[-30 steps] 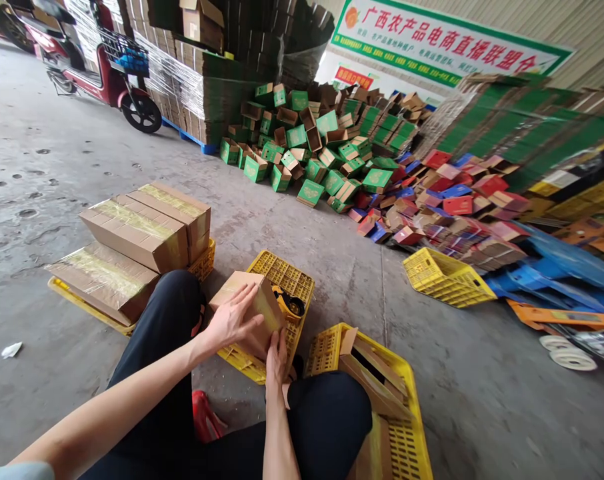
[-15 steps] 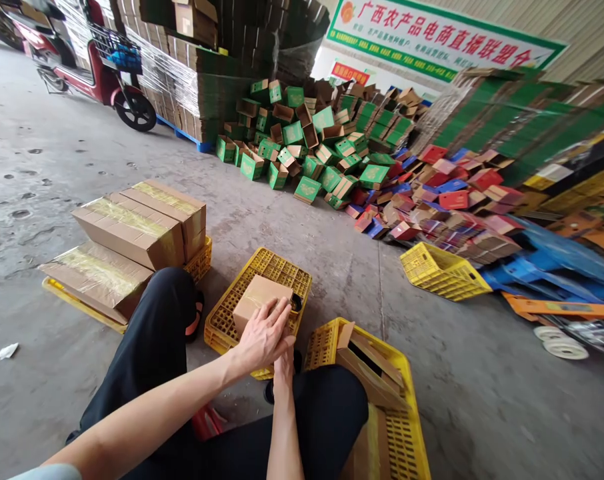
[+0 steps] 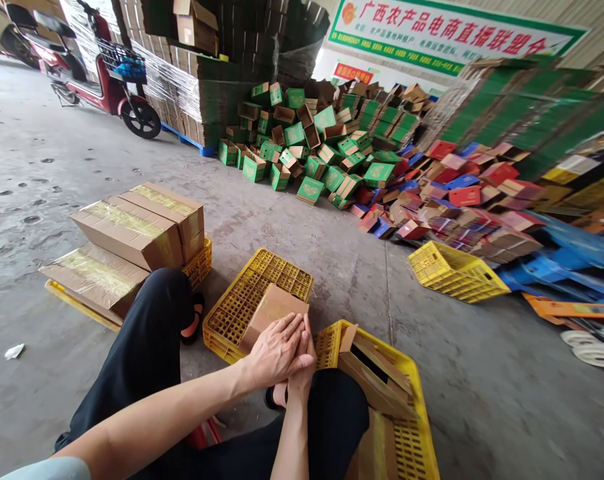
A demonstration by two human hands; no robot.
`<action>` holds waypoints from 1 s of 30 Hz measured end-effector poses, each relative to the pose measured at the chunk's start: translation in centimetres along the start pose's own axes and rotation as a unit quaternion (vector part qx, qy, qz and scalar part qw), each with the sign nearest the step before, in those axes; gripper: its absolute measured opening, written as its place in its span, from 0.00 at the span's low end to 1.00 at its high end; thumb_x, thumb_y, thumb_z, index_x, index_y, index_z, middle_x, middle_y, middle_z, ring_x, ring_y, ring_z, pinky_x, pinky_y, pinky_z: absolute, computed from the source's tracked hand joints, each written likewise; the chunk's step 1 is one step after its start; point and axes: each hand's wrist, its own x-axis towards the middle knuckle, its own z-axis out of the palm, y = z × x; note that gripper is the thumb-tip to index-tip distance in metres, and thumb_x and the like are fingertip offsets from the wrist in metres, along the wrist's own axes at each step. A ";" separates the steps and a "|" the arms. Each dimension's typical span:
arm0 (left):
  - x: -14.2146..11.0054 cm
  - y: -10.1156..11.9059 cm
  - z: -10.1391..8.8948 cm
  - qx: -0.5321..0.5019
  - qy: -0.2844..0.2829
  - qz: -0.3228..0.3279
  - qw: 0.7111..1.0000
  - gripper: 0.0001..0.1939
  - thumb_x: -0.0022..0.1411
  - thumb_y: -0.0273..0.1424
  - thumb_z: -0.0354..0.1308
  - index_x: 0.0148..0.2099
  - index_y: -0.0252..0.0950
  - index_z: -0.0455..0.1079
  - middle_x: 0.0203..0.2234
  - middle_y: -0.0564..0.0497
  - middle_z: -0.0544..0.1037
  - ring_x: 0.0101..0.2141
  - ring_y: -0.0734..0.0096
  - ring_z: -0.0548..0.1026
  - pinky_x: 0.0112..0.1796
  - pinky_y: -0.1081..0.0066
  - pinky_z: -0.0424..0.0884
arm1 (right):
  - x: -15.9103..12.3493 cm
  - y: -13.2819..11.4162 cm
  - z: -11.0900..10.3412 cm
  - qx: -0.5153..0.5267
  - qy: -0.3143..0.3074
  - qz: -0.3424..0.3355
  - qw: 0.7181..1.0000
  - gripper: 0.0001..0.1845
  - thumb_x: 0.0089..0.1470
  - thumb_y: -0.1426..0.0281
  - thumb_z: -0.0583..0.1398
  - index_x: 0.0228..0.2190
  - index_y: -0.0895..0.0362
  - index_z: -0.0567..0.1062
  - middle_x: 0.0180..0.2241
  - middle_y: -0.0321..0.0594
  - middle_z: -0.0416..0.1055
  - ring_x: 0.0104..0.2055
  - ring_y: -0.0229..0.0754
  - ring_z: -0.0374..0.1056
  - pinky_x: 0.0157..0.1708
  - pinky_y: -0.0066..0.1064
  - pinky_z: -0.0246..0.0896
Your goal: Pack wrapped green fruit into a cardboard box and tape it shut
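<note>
A small brown cardboard box [image 3: 272, 308] sits slanted on an upturned yellow plastic crate [image 3: 239, 287] in front of me. My left hand [image 3: 278, 347] lies with outstretched fingers over the box's near right edge, overlapping the other hand. Straight fingers of my right hand [image 3: 305, 357] point upward along the box's right end; its palm is partly hidden. I see nothing gripped in either hand. Right of my knee, an open-flapped cardboard box [image 3: 375, 373] leans in a second yellow crate [image 3: 412, 380].
At left, several taped cartons [image 3: 132, 227] are stacked on yellow crates. Ahead lies a heap of green boxes [image 3: 307, 160], then red and blue boxes [image 3: 462, 193]. Another yellow crate [image 3: 455, 273] and a blue pallet jack [image 3: 562, 260] stand right. A red scooter [image 3: 102, 80] is far left.
The box has shifted slightly toward me and right, and now lies tilted. Both hands moved right with its end. The black round thing seen beside the fingers is now out of sight.
</note>
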 end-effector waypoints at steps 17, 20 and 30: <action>-5.1 -5.5 -7.4 -0.036 -0.039 -0.012 0.998 0.28 0.76 0.44 0.48 0.70 0.39 0.61 0.67 0.43 0.67 0.67 0.57 0.63 0.66 0.52 0.62 | -0.2 -1.8 -0.1 0.109 0.021 0.018 0.994 0.35 0.66 0.50 0.50 0.63 0.59 0.69 0.66 0.48 0.63 0.69 0.52 0.58 0.67 0.44 0.56; -4.5 -5.4 -7.4 -0.039 -0.023 -0.027 0.999 0.28 0.75 0.46 0.48 0.69 0.39 0.63 0.65 0.43 0.69 0.65 0.55 0.66 0.65 0.52 0.64 | -0.2 -1.8 -0.1 0.111 0.027 0.026 0.993 0.35 0.66 0.50 0.51 0.64 0.59 0.69 0.66 0.47 0.63 0.69 0.52 0.59 0.66 0.43 0.57; -1.9 -6.2 -6.4 -0.027 0.002 -0.061 0.998 0.26 0.76 0.46 0.45 0.65 0.37 0.67 0.62 0.41 0.72 0.61 0.53 0.70 0.61 0.51 0.67 | -0.1 -2.3 -0.1 0.115 0.017 0.054 0.992 0.37 0.66 0.50 0.50 0.65 0.60 0.67 0.68 0.46 0.60 0.71 0.51 0.55 0.67 0.41 0.55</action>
